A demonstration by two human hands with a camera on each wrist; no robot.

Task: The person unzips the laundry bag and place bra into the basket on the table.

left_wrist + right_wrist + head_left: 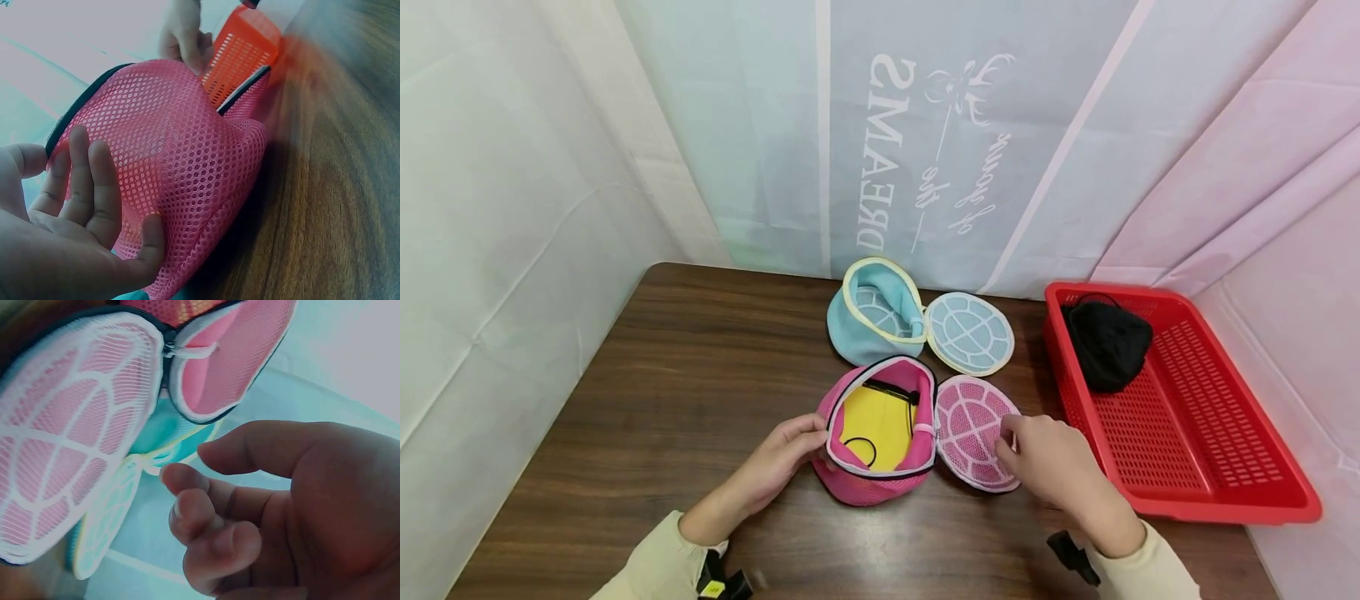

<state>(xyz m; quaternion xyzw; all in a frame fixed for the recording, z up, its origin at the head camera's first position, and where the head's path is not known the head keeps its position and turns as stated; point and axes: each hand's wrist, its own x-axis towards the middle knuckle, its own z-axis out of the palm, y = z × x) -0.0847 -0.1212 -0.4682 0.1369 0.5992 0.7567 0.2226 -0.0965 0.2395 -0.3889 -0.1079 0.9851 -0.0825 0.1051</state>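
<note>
A pink mesh laundry bag (868, 492) stands on the table with its round top unzipped. Inside lies something yellow (880, 421) with a black cord and a thin black loop. My left hand (786, 458) pinches the bag's rim at its left side, thumb against forefinger, as the left wrist view shows. To the right, the bag's round pink lid (973, 433) is folded out, with white ribs over the mesh. Over the lid's right edge hovers my right hand (1052, 462); its fingers are loosely curled and hold nothing in the right wrist view.
Behind the pink bag is a similar blue mesh bag (850, 329) with its blue lid (970, 333) folded out to the right. A red plastic basket (1255, 425) stands at the right with a black cloth item (1108, 346) inside. Fabric walls (760, 167) border the table.
</note>
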